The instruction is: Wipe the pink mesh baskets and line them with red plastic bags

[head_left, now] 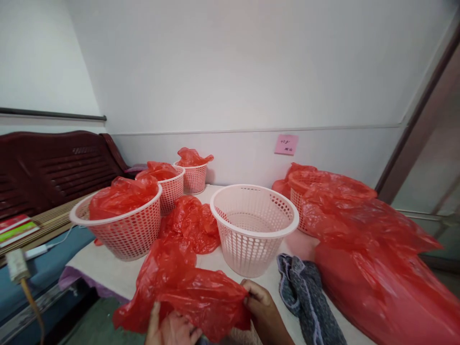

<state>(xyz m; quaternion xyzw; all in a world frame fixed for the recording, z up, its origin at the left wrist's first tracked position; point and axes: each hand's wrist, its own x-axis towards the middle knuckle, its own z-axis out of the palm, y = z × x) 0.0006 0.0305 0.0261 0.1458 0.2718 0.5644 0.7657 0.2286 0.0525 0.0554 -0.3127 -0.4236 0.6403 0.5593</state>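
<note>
Over the near edge of the tabletop (108, 268), the right hand (264, 310) pinches one end of the red bag (212, 292) and the left hand (174, 330) grips its lower side, apparently to keep the limp plastic spread before the white basket (251, 254).

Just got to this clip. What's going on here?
A person's right hand pinches one end of a red plastic bag, while the left hand touches its lower edge. Just beyond the bag, a pale pink basket stands upright on the table. Three baskets holding red plastic stand to the left; a dark grey cloth lies to the right.
</note>
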